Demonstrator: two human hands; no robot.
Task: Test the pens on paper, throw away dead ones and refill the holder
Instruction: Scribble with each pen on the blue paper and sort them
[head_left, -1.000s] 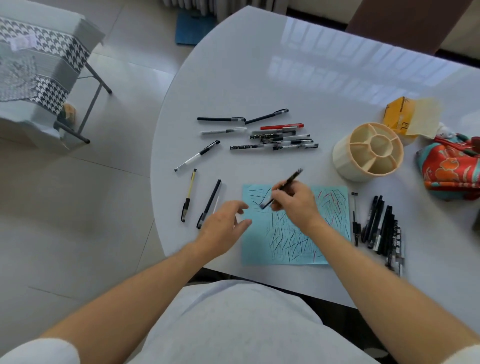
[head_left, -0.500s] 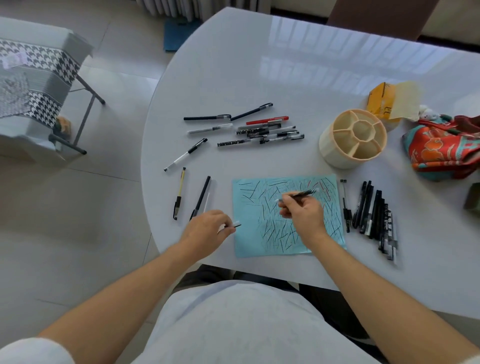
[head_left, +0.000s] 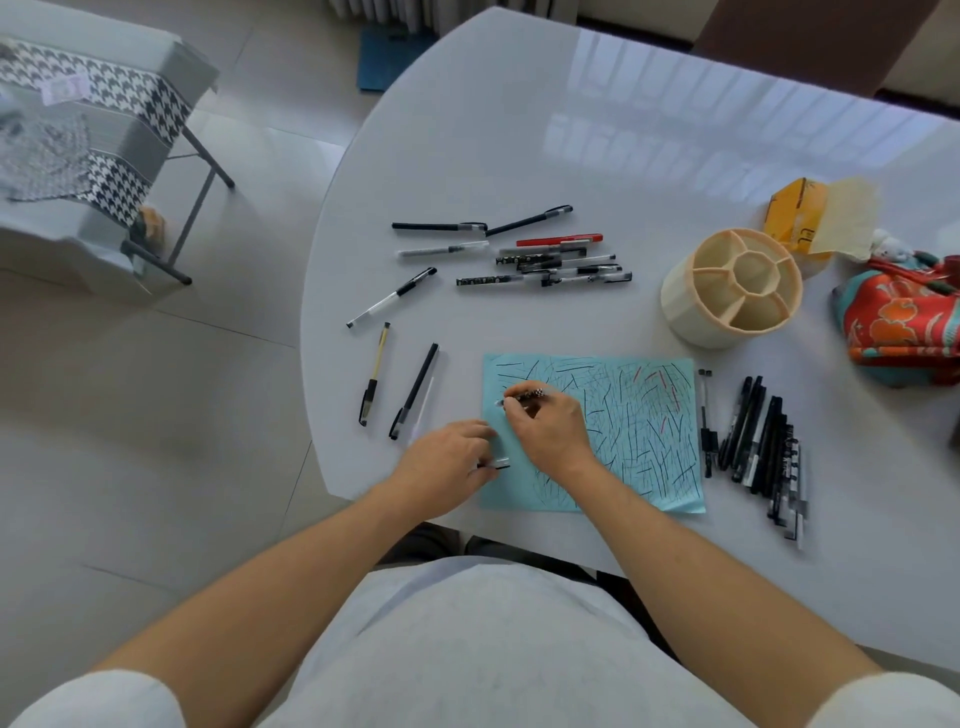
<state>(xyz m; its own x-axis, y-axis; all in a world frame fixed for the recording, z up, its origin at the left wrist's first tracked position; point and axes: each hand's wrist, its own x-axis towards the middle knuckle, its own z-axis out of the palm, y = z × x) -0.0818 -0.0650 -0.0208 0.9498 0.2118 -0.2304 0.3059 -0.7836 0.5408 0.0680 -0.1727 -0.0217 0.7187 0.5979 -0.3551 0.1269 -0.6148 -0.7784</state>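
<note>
A light blue paper (head_left: 634, 415) covered in pen strokes lies near the table's front edge. My right hand (head_left: 550, 431) grips a dark patterned pen (head_left: 527, 397), tip pointing left over the paper's upper left part. My left hand (head_left: 447, 465) rests at the paper's left edge and holds a small pen cap (head_left: 498, 464). The cream pen holder (head_left: 732, 288), with empty compartments, stands behind the paper to the right. Several pens (head_left: 540, 260) lie behind the paper, three more pens (head_left: 410, 384) to its left, and a dark bunch (head_left: 763, 447) to its right.
The white round table (head_left: 519, 130) ends close to my body. An orange-red patterned pouch (head_left: 904, 322) and a yellow packet (head_left: 800, 213) lie at the right. A houndstooth-covered stand (head_left: 93, 135) is on the floor to the left.
The pen swung from raised and tilted to lying low over the paper, and my right hand moved left. My left hand closed on the cap and came next to the paper.
</note>
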